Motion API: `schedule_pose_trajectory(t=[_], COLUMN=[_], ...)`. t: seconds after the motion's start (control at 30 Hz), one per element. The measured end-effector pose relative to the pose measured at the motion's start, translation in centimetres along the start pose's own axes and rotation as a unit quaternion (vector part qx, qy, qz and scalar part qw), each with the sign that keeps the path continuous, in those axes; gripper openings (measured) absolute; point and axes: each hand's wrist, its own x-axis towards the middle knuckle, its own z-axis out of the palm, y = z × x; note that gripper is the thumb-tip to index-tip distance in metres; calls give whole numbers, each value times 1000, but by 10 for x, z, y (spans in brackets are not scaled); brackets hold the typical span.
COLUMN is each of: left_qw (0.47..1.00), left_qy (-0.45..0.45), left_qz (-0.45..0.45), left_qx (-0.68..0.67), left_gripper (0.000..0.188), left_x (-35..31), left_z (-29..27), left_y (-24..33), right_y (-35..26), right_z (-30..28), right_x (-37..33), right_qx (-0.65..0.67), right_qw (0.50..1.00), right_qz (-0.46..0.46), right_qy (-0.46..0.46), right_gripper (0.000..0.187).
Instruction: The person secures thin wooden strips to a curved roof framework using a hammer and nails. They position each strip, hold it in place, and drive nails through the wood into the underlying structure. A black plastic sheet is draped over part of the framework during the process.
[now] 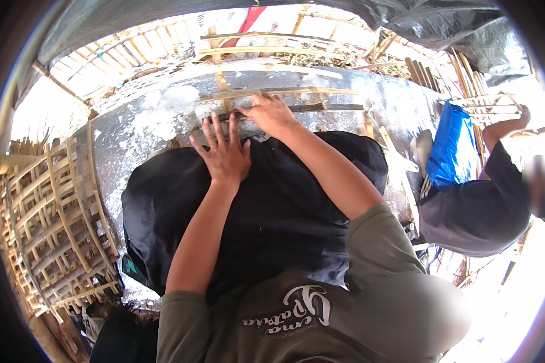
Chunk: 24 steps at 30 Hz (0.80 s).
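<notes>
From my end I see an olive-grey T-shirt (236, 339), its left sleeve (184, 323) and right sleeve (375, 242) short and plain. I can make out a white print (306, 308) of looping script across the chest, with a smaller, fainter line beside it. Smooth black cloth (266, 212) covers the lap. I see the left hand (227, 160) and right hand (275, 115) bare.

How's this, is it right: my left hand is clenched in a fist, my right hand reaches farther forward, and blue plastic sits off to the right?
Not quite: the left hand isn't clenched; the head view shows it open and splayed. The right hand does reach farther forward, and the blue plastic is off to the right.
</notes>
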Motion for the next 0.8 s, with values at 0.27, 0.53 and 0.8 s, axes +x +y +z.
schedule_pose_trajectory(t=[0.27, 0.53, 0.8], left_qw=[1000, 1000, 1000], left_qy=[-11, 0, 7], left_qz=[3, 5, 5], left_qx=[5, -10, -26], left_gripper=[74, 74, 73], left_x=[1, -2, -2], left_z=[-1, 0, 0], left_y=[1, 0, 0], right_y=[0, -1, -2], right_z=[-4, 3, 1], right_x=[0, -5, -6], right_qx=[26, -13, -14], right_qw=[998, 1000, 1000], right_qz=[34, 6, 7], right_qy=[-44, 24, 13], right_gripper=[32, 34, 35])
